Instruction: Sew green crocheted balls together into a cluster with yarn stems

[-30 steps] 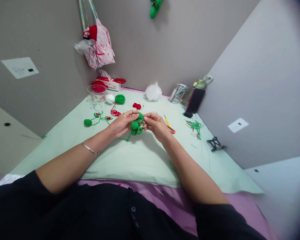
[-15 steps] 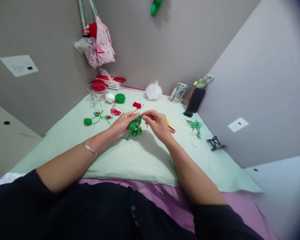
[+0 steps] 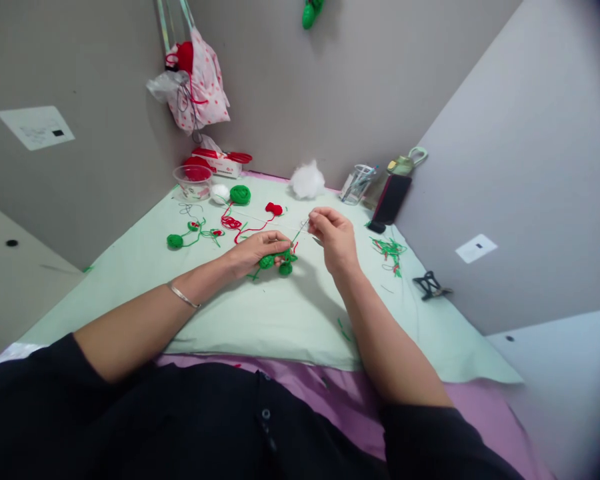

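My left hand (image 3: 254, 252) holds a green crocheted piece (image 3: 279, 262) with small red spots down on the pale green sheet (image 3: 280, 320). My right hand (image 3: 333, 239) is raised to its right, fingers pinched on a thin needle (image 3: 303, 228). A strand runs from the pinch down to the green piece. A red yarn strand (image 3: 253, 231) trails from the piece toward the back left.
Green yarn balls (image 3: 240, 195), red yarn bits (image 3: 274, 210), a clear bowl (image 3: 193, 183), white stuffing (image 3: 307, 181) and a pen cup (image 3: 356, 186) stand at the back. A dark phone (image 3: 391, 200) leans on the right wall. Yarn scraps (image 3: 390, 250) and a black clip (image 3: 430, 285) lie right.
My left hand lowered the green piece onto the sheet. My right hand drew away up and to the right, pulling the needle and strand out.
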